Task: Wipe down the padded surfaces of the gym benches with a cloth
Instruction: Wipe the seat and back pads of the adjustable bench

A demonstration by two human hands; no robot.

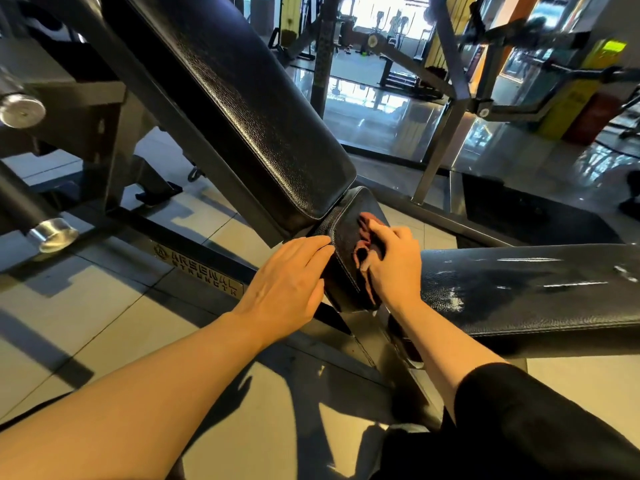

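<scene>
Cloth [369, 244] sits bunched on the small seat pad [346, 237], your right hand [394, 261] curled around it. Your left hand [287, 285] lies flat, fingers straight, bracing the pad's side. Streaks on the bench pad [519, 289] to your right suggest it's already wiped; the long inclined backrest [249, 109] looks dry, likely left.

Cloth [363, 244] on seat pad [341, 237], below backrest [242, 98].
</scene>
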